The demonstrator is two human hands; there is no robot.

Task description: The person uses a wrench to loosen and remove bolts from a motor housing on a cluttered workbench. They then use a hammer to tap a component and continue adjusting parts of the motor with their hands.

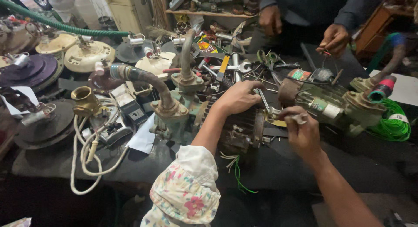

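Observation:
My left hand (240,96) rests on top of a dark ribbed motor body (241,130) at the middle of the workbench and grips a slim metal wrench (264,100) that points down at the motor's end. My right hand (300,130) is closed around a small metal part (300,118) right at that same end of the motor, beside a yellowish piece (275,121). Thin green and white wires (237,168) hang from under the motor. My left sleeve (187,188) is floral and rolled up.
A green water pump (178,109) with bent pipes stands left of the motor. Another motor (331,106) with green hose (394,122) lies on the right. Across the bench, another person's hands (333,39) hold thin wires. Spanners (230,68), fan parts (87,56) and white cable (91,159) crowd the left.

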